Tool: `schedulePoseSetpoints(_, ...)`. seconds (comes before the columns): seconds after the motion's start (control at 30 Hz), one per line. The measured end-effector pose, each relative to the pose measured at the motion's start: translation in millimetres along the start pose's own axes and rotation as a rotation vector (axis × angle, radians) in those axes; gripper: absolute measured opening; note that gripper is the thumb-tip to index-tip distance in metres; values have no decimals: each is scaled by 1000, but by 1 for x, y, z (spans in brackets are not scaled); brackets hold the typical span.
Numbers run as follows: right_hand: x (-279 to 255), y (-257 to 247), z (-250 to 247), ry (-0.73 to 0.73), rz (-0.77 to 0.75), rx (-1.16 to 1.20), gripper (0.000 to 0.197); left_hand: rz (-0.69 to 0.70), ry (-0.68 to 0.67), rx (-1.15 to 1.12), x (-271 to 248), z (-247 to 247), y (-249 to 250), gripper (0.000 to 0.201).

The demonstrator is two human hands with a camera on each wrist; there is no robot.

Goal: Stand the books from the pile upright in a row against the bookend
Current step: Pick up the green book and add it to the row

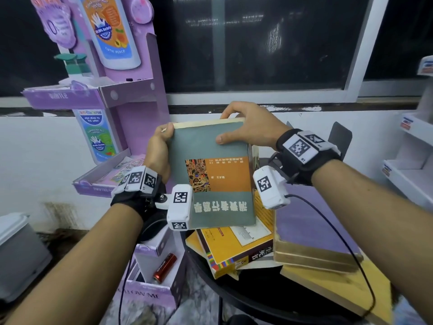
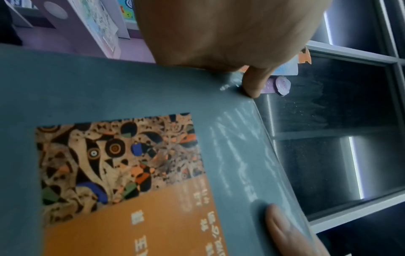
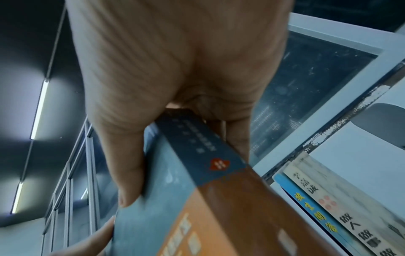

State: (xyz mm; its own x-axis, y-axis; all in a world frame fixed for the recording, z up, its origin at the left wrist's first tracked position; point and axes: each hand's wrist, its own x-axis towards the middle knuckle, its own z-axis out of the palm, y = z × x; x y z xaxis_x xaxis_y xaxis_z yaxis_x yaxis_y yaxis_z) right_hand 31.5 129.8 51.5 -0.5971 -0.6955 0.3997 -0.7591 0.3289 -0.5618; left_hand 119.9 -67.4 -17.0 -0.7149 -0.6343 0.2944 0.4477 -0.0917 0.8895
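I hold a grey-green book (image 1: 210, 160) with an orange panel in both hands, tilted, cover toward me, above the pile. My left hand (image 1: 164, 140) grips its left edge near the top corner, thumb (image 2: 254, 83) on the cover. My right hand (image 1: 230, 126) pinches the top right corner, its thumb on the cover and its fingers behind. The right wrist view shows the book's spine (image 3: 197, 149). Below it lie a yellow book (image 1: 234, 249) and a purple book (image 1: 311, 231). The dark grey bookend (image 1: 339, 137) stands behind my right wrist, with upright books (image 3: 342, 207) beside it.
The pile sits on a round black table (image 1: 246, 299). A purple cardboard display stand (image 1: 131, 95) rises at the left, with a box below it that holds a red battery (image 1: 165, 267). White shelves (image 1: 407, 170) stand at the right. A grey bin (image 1: 18, 254) is at the far left.
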Motion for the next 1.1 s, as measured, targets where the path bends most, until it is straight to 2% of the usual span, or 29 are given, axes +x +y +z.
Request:
schedulePoseSetpoints(0.13,-7,-11,-6,-48,-2,-60,50,19,16,-19,1,4,-2,22)
schedulePoseSetpoints(0.23,-17,-20,-12,-120,6,-99,55,40,22,-50,-3,11,-1,37)
schedulePoseSetpoints(0.3,-24,-26,-15,-168,0,-154,65,49,18,-84,-7,18,0,44)
schedulePoseSetpoints(0.37,-28,-30,-16,-183,-14,-223,78,59,12,-106,-7,25,0,37)
schedulePoseSetpoints(0.43,-33,-33,-16,-174,-14,-253,81,60,1,-97,-5,31,-1,28)
schedulePoseSetpoints(0.6,-43,-32,-13,-53,25,-254,62,51,-51,-9,4,42,-8,32)
schedulePoseSetpoints(0.77,-44,-25,-8,61,107,-209,51,97,-45,216,12,48,-9,45)
schedulePoseSetpoints(0.93,-35,-21,-3,127,177,-173,52,76,-21,305,8,36,-13,30)
schedulePoseSetpoints(1.1,-30,-27,8,195,183,-208,44,-41,-124,298,-11,31,-33,50)
